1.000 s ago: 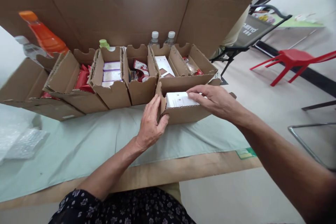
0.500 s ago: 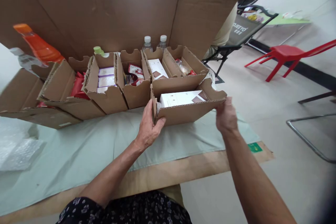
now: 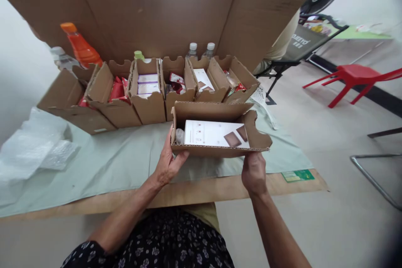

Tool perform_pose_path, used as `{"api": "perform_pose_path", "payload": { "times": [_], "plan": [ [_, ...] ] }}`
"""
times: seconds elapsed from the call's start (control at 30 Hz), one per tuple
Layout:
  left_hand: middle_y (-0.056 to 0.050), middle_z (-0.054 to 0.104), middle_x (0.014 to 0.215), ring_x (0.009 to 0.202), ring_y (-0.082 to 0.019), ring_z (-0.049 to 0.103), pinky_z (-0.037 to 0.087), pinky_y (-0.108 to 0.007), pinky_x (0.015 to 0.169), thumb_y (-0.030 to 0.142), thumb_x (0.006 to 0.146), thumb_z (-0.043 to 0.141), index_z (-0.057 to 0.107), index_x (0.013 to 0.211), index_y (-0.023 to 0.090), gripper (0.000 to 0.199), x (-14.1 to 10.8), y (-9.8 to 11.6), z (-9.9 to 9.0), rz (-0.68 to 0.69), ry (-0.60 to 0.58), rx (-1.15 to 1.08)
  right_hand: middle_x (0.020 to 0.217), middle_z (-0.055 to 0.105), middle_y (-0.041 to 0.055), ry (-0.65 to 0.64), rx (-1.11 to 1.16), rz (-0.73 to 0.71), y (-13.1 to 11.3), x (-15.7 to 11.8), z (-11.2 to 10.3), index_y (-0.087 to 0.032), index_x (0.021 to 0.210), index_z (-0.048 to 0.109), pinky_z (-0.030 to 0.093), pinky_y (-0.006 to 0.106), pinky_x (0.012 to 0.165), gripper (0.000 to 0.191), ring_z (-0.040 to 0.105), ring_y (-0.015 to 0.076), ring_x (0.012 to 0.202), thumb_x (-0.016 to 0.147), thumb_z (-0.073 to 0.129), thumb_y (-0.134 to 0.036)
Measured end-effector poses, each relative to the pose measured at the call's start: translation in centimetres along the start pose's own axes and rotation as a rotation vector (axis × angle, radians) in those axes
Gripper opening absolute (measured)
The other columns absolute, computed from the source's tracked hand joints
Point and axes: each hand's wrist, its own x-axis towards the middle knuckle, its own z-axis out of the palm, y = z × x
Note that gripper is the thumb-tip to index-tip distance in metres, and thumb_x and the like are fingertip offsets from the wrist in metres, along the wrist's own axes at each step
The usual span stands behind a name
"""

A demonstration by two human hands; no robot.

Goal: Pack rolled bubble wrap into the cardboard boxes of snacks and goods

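A long open cardboard box (image 3: 213,152) is held between my two hands, in front of a row of similar boxes. Inside it lies a white carton (image 3: 213,133) with brown squares printed on it, and beside that, at the left end, a small translucent item (image 3: 180,135). My left hand (image 3: 168,163) grips the box's left end, thumb on the near side. At the lower right, my right hand (image 3: 254,172) is closed on the box's near side and underside; its fingertips are mostly hidden.
Several cardboard bins (image 3: 147,109) stand in a row on the green cloth (image 3: 125,155), holding red packets and white cartons. Bottles, one orange (image 3: 83,50), stand behind. Bubble wrap (image 3: 34,146) lies left. A red chair (image 3: 354,76) and a seated person's leg (image 3: 282,44) are at right.
The held box has come nearer to me, and its open top now shows more of the white carton. My right hand has moved left, from the box's right end to beneath its near side.
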Motion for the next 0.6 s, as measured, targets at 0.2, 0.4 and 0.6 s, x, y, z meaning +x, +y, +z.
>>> {"api": "perform_pose_path", "payload": {
  "times": [0.2,0.4,0.6],
  "plan": [
    [-0.016,0.057,0.154,0.152,-0.036,0.045,0.036,-0.06,0.128,0.047,0.096,0.068,0.045,0.157,0.024,0.069,-7.2,1.4,-5.5,-0.138,0.095,0.044,0.122,0.075,0.0126,-0.041,0.082,0.08,-2.3,-6.5,3.5,-0.025,0.123,0.072,0.05,0.054,0.11,0.049,0.064,0.0384,0.127,0.098,0.048,-0.06],
    [-0.009,0.061,0.151,0.15,-0.035,0.048,0.033,-0.055,0.131,0.043,0.094,0.071,0.052,0.152,0.027,0.063,-10.4,4.4,-11.7,-0.141,0.383,0.132,0.113,0.077,0.011,-0.277,0.101,0.05,-8.5,-6.0,8.1,-0.026,0.122,0.073,0.053,0.052,0.106,0.051,0.068,0.036,0.115,0.096,0.048,-0.063],
    [-0.009,0.069,0.136,0.13,-0.031,0.065,0.05,-0.049,0.119,0.05,0.092,0.07,0.048,0.153,0.024,0.07,-0.6,5.5,-13.7,0.106,0.44,0.137,0.143,0.066,0.0151,-0.229,0.145,-0.13,-11.3,1.4,11.5,-0.019,0.148,0.055,0.045,0.049,0.116,0.07,0.054,0.0321,0.141,0.099,0.035,-0.065]
  ]
}}
